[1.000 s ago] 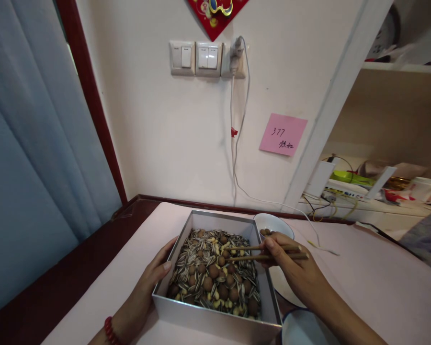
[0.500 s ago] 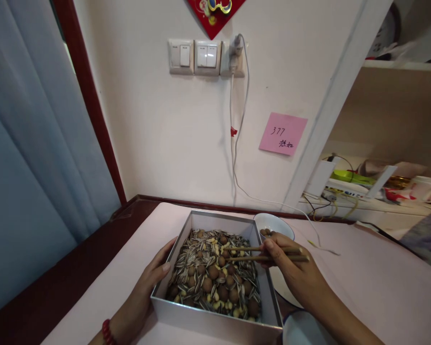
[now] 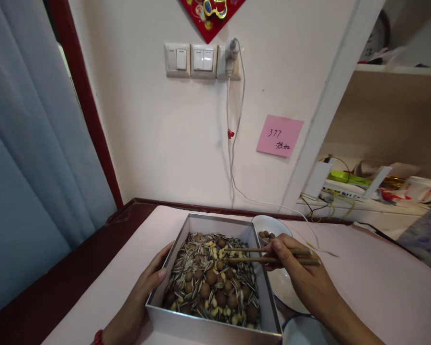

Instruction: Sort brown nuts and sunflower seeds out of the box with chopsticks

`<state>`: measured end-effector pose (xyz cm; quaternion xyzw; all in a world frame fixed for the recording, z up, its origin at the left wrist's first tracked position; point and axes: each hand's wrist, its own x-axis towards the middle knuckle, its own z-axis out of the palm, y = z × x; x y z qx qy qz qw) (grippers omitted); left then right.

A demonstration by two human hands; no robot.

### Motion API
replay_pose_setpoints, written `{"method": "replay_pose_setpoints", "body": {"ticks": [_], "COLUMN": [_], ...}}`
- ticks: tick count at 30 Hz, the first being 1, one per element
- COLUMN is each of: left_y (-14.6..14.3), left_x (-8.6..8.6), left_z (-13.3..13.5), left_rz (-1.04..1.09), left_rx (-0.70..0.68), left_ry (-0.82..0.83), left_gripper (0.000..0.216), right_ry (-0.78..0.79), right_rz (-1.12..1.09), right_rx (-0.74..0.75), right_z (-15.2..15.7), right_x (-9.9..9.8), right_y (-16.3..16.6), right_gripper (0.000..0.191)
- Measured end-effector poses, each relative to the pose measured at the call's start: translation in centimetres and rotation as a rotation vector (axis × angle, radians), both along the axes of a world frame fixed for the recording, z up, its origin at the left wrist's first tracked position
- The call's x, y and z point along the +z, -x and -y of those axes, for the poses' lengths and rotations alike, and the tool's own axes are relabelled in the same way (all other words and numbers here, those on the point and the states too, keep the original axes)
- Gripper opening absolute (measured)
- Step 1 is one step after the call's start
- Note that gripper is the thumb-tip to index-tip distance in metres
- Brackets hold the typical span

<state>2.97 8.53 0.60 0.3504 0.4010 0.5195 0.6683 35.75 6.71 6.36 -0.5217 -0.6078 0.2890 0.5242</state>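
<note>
A square silver box holds striped sunflower seeds, pale yellow peanut-like pieces and round brown balls, perhaps longans. My left hand grips the box's left wall, thumb by the rim and fingers along the outside. In my right hand is a pair of wooden chopsticks, crossing the right wall. Their tips are slightly apart over the seeds near a small brown ball; whether they touch it I cannot tell. Beyond my right hand, a white bowl contains several brown balls.
Two more white dishes, a middle one and a nearer one, stand right of the box, partly hidden. A white cable hangs down the wall onto the pink-white table cover. At the left is a blue curtain.
My right hand has shifted slightly right, and the chopstick tips are a little farther apart. More balls in the far bowl are visible. The whole view has moved a little.
</note>
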Motion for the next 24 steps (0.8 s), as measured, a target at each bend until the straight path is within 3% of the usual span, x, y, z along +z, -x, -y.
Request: {"method": "replay_pose_setpoints", "body": {"ticks": [5, 14, 24], "left_y": [-0.3, 0.8, -0.9], "left_x": [0.6, -1.7, 1.2], "left_z": [0.4, -0.7, 0.9], "left_rz": [0.047, 0.076, 0.070], "left_rx": [0.017, -0.008, 0.055], "left_ry": [0.033, 0.047, 0.067], "left_gripper": [0.087, 0.098, 0.086], "right_ry": [0.042, 0.075, 0.085], "right_rz": [0.007, -0.048, -0.038], "right_rx": [-0.021, -0.023, -0.002], "right_z": [0.8, 0.8, -0.2], "right_x": [0.4, -1.3, -1.8], "right_y": [-1.3, -0.7, -1.2], "right_gripper": [0.050, 0.050, 0.052]}}
